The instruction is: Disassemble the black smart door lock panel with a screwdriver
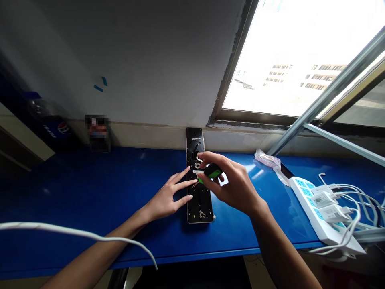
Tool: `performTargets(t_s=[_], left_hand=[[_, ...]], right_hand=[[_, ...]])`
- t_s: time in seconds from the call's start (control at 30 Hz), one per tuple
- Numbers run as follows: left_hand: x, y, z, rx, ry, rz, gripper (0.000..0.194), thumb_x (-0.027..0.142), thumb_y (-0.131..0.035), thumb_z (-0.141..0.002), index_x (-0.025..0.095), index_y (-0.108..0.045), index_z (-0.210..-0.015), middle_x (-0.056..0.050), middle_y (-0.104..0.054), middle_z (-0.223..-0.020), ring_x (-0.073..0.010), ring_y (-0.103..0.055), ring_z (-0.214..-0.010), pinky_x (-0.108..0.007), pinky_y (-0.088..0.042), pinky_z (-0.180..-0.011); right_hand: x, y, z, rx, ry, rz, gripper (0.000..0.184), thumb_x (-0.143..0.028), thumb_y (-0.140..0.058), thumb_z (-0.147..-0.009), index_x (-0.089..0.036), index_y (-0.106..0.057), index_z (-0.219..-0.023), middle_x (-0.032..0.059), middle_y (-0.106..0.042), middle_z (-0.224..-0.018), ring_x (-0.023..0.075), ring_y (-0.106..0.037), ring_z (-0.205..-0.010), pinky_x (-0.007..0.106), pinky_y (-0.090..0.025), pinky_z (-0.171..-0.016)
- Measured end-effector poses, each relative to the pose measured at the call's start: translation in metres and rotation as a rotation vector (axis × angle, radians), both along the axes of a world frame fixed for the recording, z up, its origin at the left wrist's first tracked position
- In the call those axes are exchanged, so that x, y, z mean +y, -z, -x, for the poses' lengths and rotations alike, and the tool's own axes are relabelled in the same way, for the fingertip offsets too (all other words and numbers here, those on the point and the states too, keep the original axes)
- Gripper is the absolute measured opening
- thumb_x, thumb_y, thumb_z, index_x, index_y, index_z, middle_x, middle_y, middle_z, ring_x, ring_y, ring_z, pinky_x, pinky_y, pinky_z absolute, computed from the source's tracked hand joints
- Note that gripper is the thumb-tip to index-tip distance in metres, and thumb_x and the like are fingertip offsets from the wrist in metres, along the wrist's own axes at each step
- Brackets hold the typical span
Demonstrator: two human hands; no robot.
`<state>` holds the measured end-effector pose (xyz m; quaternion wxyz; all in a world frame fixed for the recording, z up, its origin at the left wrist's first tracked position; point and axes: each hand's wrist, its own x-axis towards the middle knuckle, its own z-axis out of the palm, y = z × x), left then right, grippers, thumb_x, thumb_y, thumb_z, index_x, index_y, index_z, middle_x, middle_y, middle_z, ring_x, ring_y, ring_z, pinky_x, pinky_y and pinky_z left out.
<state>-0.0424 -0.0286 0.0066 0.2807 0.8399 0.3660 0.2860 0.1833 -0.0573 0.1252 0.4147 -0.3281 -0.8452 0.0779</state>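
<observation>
A long black metal plate (199, 206), probably a door-lock panel, lies lengthwise on the blue bench with small fittings and a white label on it. My left hand (168, 198) rests beside and partly on it, fingers spread and holding nothing. Above the plate's middle, my right hand (230, 182) grips a green-and-black handled tool (214, 174). Its tip is hidden behind my fingers, so I cannot tell whether it touches the plate.
A white power strip (319, 208) with blue sockets and several plugged-in chargers lies at right. A pink-and-white packet (267, 159) sits behind it. A white cable (75, 232) crosses the foreground. A Pepsi bottle (57, 128) stands far left, below a wall and open window.
</observation>
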Motion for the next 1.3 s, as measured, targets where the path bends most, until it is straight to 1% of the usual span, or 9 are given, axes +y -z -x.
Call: performTargets(t_s=[0.13, 0.27, 0.47, 0.67, 0.8, 0.93, 1.1, 1.2, 1.3], left_hand=[[-0.004, -0.003, -0.001, -0.015, -0.032, -0.038, 0.044, 0.042, -0.067, -0.096, 0.036, -0.064, -0.140, 0.003, -0.030, -0.169, -0.0350, -0.026, -0.156, -0.062, -0.029, -0.126], [-0.009, -0.005, -0.004, -0.058, -0.074, -0.108, 0.033, 0.037, -0.070, -0.094, 0.031, -0.073, -0.126, 0.000, -0.048, -0.160, -0.0340, -0.028, -0.155, -0.062, -0.034, -0.123], [-0.014, 0.001, -0.013, -0.194, -0.053, -0.244, 0.018, 0.033, -0.071, -0.095, 0.028, -0.078, -0.111, -0.003, -0.077, -0.121, -0.0323, -0.047, -0.141, -0.057, -0.043, -0.113], [-0.014, 0.000, -0.013, -0.227, -0.001, -0.307, 0.011, 0.028, -0.068, -0.098, 0.025, -0.078, -0.099, -0.002, -0.081, -0.098, -0.0277, -0.062, -0.118, -0.047, -0.052, -0.099], [-0.004, -0.017, -0.015, -0.176, 0.113, -0.317, 0.013, 0.028, -0.066, -0.099, 0.023, -0.077, -0.100, -0.004, -0.079, -0.099, -0.0226, -0.067, -0.101, -0.039, -0.056, -0.090], [0.015, -0.050, -0.043, 0.076, 0.293, -0.264, 0.023, 0.032, -0.058, -0.103, 0.022, -0.078, -0.102, -0.006, -0.077, -0.101, -0.0204, -0.070, -0.089, -0.035, -0.055, -0.082], [0.040, -0.084, -0.102, 0.429, 0.446, -0.277, 0.025, 0.015, -0.056, -0.096, 0.019, -0.079, -0.086, -0.006, -0.073, -0.086, -0.0192, -0.068, -0.077, -0.032, -0.049, -0.073], [0.050, -0.088, -0.134, 0.502, 0.482, -0.271, 0.024, 0.005, -0.058, -0.086, 0.017, -0.076, -0.075, -0.005, -0.068, -0.075, -0.0174, -0.062, -0.067, -0.030, -0.042, -0.064], [0.057, -0.082, -0.158, 0.556, 0.528, -0.252, 0.022, 0.001, -0.060, -0.075, 0.017, -0.074, -0.069, -0.003, -0.066, -0.069, -0.0166, -0.056, -0.062, -0.029, -0.035, -0.058]], right_hand=[[-0.003, 0.000, -0.004, 0.055, 0.000, -0.040, 0.051, -0.010, -0.065, -0.089, -0.025, -0.055, -0.137, 0.0027, -0.070, -0.110, 0.0108, -0.067, -0.080, 0.024, -0.059, -0.070], [-0.008, -0.002, -0.009, 0.119, 0.045, -0.118, 0.057, -0.007, -0.069, -0.082, -0.027, -0.057, -0.134, 0.0026, -0.072, -0.106, 0.0157, -0.070, -0.085, 0.031, -0.061, -0.074], [-0.015, -0.001, -0.011, 0.209, 0.056, -0.120, 0.057, -0.008, -0.070, -0.081, -0.029, -0.058, -0.133, 0.0029, -0.074, -0.103, 0.0201, -0.073, -0.087, 0.036, -0.064, -0.072], [-0.020, 0.007, -0.021, 0.300, 0.136, -0.132, 0.054, -0.010, -0.071, -0.082, -0.028, -0.059, -0.130, 0.0012, -0.074, -0.100, 0.0197, -0.075, -0.086, 0.036, -0.064, -0.073], [-0.021, 0.011, -0.042, 0.295, 0.206, -0.166, 0.054, -0.012, -0.073, -0.080, -0.027, -0.059, -0.130, 0.0006, -0.073, -0.097, 0.0203, -0.075, -0.084, 0.037, -0.064, -0.072], [-0.022, 0.012, -0.065, 0.254, 0.326, -0.178, 0.054, -0.015, -0.075, -0.079, -0.028, -0.059, -0.129, 0.0015, -0.074, -0.098, 0.0199, -0.073, -0.081, 0.035, -0.062, -0.068], [-0.026, 0.014, -0.086, 0.108, 0.456, -0.182, 0.050, -0.015, -0.072, -0.082, -0.026, -0.060, -0.130, 0.0013, -0.074, -0.096, 0.0163, -0.068, -0.072, 0.032, -0.057, -0.065], [-0.026, 0.019, -0.097, 0.063, 0.468, -0.147, 0.046, -0.015, -0.067, -0.086, -0.024, -0.060, -0.131, 0.0013, -0.073, -0.095, 0.0142, -0.065, -0.069, 0.030, -0.057, -0.065], [-0.028, 0.027, -0.108, 0.043, 0.476, -0.090, 0.044, -0.015, -0.064, -0.089, -0.023, -0.059, -0.132, 0.0015, -0.071, -0.095, 0.0132, -0.063, -0.071, 0.029, -0.056, -0.067]])
